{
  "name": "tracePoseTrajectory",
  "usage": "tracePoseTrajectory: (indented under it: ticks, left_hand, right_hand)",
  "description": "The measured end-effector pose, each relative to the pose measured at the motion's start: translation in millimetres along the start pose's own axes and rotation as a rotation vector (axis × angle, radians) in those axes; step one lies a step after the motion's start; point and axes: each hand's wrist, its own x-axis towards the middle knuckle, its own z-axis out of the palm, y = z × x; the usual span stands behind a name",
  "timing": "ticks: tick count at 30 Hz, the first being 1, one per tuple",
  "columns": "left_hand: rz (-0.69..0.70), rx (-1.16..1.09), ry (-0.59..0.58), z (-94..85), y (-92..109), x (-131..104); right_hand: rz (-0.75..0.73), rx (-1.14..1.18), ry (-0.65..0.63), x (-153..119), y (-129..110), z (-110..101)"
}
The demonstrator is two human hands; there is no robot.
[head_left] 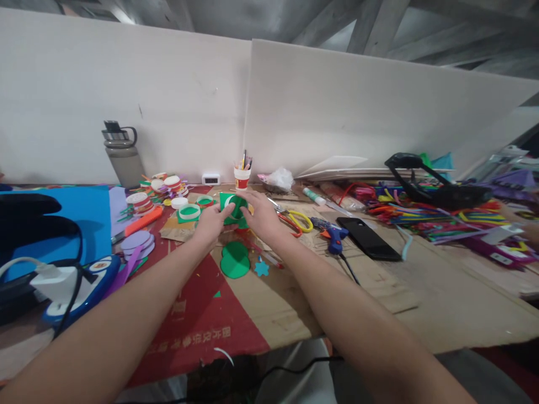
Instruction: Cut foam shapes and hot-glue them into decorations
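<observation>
The person's left hand (210,221) and right hand (261,213) hold a green sheet piece with a white ring (231,206) between them, above the cardboard-covered surface (269,303). The fingers of both hands are bent and closed on its edges, the left ones at its left side, the right ones at its top and right side. Below the piece, green round discs (234,260) lie beside a light-blue star-shaped cutout (261,268). The blue glue gun (336,238) lies near a black phone (369,239).

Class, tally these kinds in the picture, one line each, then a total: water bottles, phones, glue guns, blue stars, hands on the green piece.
Water bottle: 1
Phone: 1
Glue gun: 1
Blue star: 1
Left hand and right hand: 2
Total: 6
</observation>
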Motion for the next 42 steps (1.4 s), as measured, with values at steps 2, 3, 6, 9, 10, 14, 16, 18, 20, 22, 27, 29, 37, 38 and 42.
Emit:
tracePoseTrajectory:
  ticks: [2, 3, 6, 9, 10, 14, 16, 18, 20, 22, 27, 29, 37, 38, 42]
  left_hand:
    - [0.007, -0.006, 0.008, -0.7, 1, 0]
    - [0.012, -0.007, 0.015, -1.1, 1, 1]
    - [0.021, 0.014, 0.003, -2.0, 1, 2]
    - [0.003, 0.051, -0.061, -2.7, 0, 3]
    - [-0.003, 0.054, -0.077, -3.2, 0, 4]
    - [0.018, 0.049, -0.052, -7.5, -2, 6]
    - [0.048, 0.095, 0.006, -10.3, -1, 8]
    - [0.069, 0.17, 0.059, -13.2, 3, 10]
    - [0.083, 0.212, 0.101, -16.2, 8, 13]
    - [0.095, 0.184, 0.149, -19.8, 15, 15]
    - [0.16, 0.024, 0.263, -30.3, 32, 17]
    - [0.189, -0.03, 0.301, -33.5, 34, 17]
    - [0.201, -0.07, 0.37, -43.0, 24, 23]
    - [0.2, -0.056, 0.374, -43.7, 22, 24]
    - [0.208, 0.0, 0.373, -43.6, 18, 24]
  right_hand:
    - [-0.009, -0.008, 0.0, 0, -2, -2]
    - [-0.011, -0.014, 0.003, 0, -3, -2]
    - [0.019, -0.035, 0.038, 0, -4, -5]
    - [0.132, 0.024, 0.077, 3, 1, -5]
    - [0.18, 0.076, 0.095, 4, 3, -6]
    - [0.37, 0.301, 0.227, 11, 13, -11]
    - [0.461, 0.403, 0.205, 14, 14, -17]
    - [0.496, 0.509, -0.003, 15, 9, -25]
    - [0.42, 0.539, -0.372, 15, -1, -32]
    - [0.251, 0.434, -0.721, 13, -14, -35]
    - [0.012, -0.006, -0.935, 4, -46, -35]
    - [-0.002, -0.129, -0.919, 1, -53, -34]
    - [-0.016, -0.278, -0.999, -5, -59, -24]
    - [-0.008, -0.286, -0.99, -5, -60, -23]
    - [-0.019, -0.234, -1.039, -5, -61, -20]
